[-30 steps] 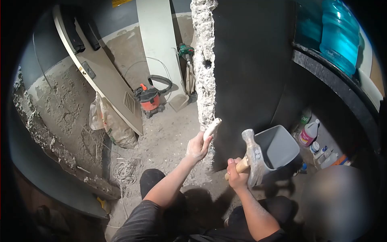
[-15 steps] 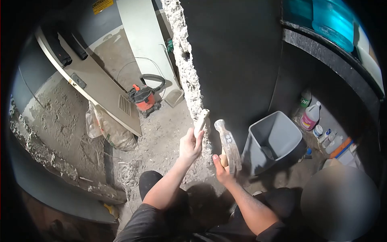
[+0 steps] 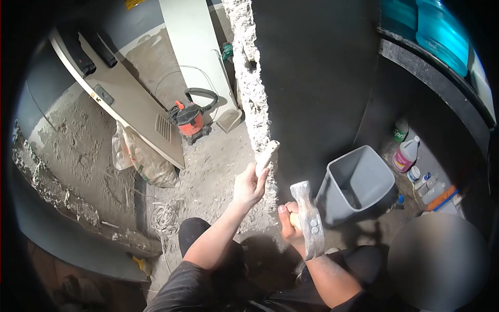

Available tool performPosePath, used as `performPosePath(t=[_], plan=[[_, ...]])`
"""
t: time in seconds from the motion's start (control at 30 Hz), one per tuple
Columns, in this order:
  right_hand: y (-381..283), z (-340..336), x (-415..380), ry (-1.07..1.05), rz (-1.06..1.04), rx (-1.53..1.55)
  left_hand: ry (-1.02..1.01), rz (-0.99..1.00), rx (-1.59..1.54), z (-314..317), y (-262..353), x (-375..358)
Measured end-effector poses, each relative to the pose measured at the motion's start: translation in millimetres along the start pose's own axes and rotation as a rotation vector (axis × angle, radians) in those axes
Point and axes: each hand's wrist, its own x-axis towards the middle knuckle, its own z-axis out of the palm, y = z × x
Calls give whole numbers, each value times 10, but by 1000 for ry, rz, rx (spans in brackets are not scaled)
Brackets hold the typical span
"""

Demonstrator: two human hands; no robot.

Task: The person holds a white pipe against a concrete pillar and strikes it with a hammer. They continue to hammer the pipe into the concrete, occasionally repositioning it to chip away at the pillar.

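My left hand (image 3: 249,186) is wrapped round a pale, chisel-like tool (image 3: 267,157), whose rounded end points up and away from me. The tool overlaps the rough, broken edge (image 3: 252,99) of the dark wall, and its working end is hidden. Lower and to the right, my right hand (image 3: 291,221) grips a claw hammer (image 3: 311,221) by its light handle. The hammer's worn, whitish metal head is turned sideways, apart from the tool in my left hand.
A grey bin (image 3: 364,179) stands right of the hammer, with bottles (image 3: 406,154) beyond it. A red and black vacuum cleaner (image 3: 189,122) sits on the dusty floor. At left are a leaning door (image 3: 122,99), a filled sack (image 3: 150,165) and coiled cord (image 3: 165,218).
My right hand has tilted the hammer back, so its head is lower and further right, away from the left-hand tool. The camera view has shifted slightly. My left hand keeps its hold.
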Motion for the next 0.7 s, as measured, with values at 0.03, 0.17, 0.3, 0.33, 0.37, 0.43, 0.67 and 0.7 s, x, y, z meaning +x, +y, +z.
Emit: performPosePath(t=[0.03,0.17,0.3,0.33,0.37,0.43,0.67,0.7], plan=[[-67,-31,24,-8,-3,1,6,24,-15,-5,6,1],[-181,-71,96,112,-169,-153,-11,42,-28,-29,-21,22],[526,284,-220,-54,161,-11,-57,4,47,-57,-20,35],[631,382,-241,-1,121,-13,-97,-17,71,-53,-83,41],[674,428,-256,52,77,-15,-87,-4,72,-36,-111,27],[528,295,-163,-81,-128,-98,-97,-24,14,-34,-140,44],[816,510,-391,-1,136,-100,-132,-121,203,22,-84,33],[839,534,-384,61,200,-136,-143,-143,225,37,-98,55]])
